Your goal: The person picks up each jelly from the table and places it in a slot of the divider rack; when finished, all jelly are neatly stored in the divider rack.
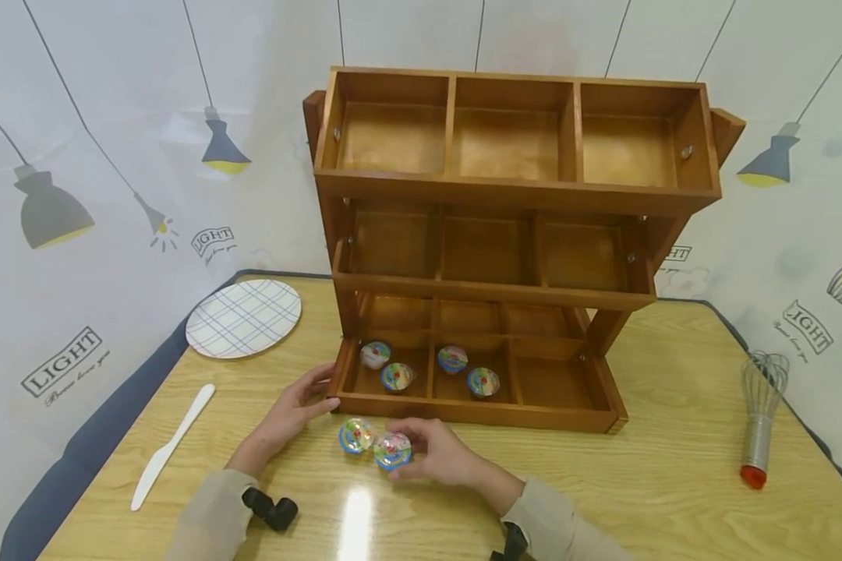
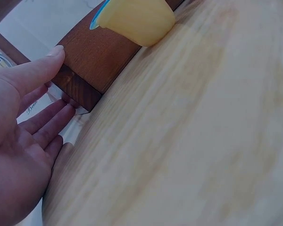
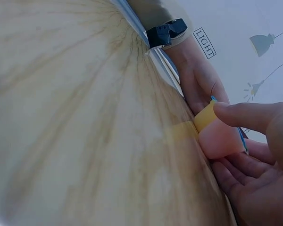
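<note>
My right hand (image 1: 449, 456) pinches a small jelly cup (image 1: 392, 451) by its sides, thumb on one side and fingers on the other. In the right wrist view its body looks pink. Beside it on the table, close to touching, is a yellow jelly cup (image 1: 356, 435) with a printed lid. At the lower left corner of the wooden rack (image 1: 477, 411), my left hand (image 1: 291, 413) rests with relaxed fingers along the side and the thumb at the front edge. Jelly cups (image 1: 397, 377) lie in the bottom tier: two in the left compartment and two in the middle one.
A checked plate (image 1: 243, 319) and a white knife (image 1: 171, 448) lie at the left of the table. To the far right is a whisk (image 1: 759, 421) with a red handle end. The rack's upper tiers (image 1: 508, 132) slope over the bottom one.
</note>
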`<state>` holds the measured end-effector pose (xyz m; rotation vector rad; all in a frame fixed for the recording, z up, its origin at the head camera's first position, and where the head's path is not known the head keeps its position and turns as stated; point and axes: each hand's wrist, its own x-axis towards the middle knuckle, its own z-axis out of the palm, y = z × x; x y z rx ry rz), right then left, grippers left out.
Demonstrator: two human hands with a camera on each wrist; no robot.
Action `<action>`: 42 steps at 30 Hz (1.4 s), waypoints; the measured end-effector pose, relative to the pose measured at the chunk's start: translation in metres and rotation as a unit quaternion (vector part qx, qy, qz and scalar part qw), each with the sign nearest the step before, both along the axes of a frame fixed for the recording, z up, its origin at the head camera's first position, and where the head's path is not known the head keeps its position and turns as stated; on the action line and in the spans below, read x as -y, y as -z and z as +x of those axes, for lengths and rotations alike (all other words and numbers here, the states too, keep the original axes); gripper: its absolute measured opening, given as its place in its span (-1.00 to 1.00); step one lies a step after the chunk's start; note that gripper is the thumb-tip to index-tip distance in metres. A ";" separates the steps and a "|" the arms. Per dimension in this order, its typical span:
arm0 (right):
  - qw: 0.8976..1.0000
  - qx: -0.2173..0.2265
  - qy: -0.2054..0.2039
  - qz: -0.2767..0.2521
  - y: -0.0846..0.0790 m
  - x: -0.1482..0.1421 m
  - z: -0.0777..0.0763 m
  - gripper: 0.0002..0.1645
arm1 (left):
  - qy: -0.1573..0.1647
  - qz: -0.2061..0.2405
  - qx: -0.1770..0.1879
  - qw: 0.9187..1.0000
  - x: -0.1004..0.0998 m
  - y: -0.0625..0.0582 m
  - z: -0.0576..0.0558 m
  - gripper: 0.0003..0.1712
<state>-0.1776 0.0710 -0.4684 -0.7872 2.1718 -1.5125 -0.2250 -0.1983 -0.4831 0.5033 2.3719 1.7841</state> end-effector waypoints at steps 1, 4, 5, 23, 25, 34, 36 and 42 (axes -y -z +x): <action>1.000 0.001 -0.001 -0.001 0.000 -0.001 0.000 -0.27 | 0.000 0.002 0.001 1.000 0.000 0.000 0.000 -0.31; 1.000 0.003 -0.006 -0.009 0.002 -0.004 0.001 -0.27 | -0.002 0.003 0.003 1.000 0.000 0.001 0.000 -0.31; 1.000 0.004 -0.006 -0.013 0.002 -0.006 0.001 -0.27 | -0.002 0.004 0.004 1.000 0.000 0.001 0.000 -0.31; 0.997 -0.037 0.056 -0.023 -0.016 -0.103 0.012 -0.30 | -0.010 0.000 0.010 1.000 0.000 0.000 0.000 -0.29; 0.996 -0.053 0.076 -0.019 -0.023 -0.117 0.013 -0.31 | -0.010 0.003 0.012 1.000 -0.001 0.001 0.000 -0.30; 0.981 -0.049 0.186 -0.032 -0.056 -0.171 -0.008 -0.28 | -0.011 0.003 0.014 1.000 -0.003 0.003 -0.001 -0.30; 0.977 -0.041 0.210 -0.023 -0.057 -0.181 -0.019 -0.28 | -0.009 0.003 0.014 1.000 -0.004 0.003 -0.002 -0.30; 0.963 -0.057 0.259 0.052 -0.050 -0.194 -0.051 -0.28 | -0.009 0.001 0.012 1.000 -0.002 0.001 0.000 -0.32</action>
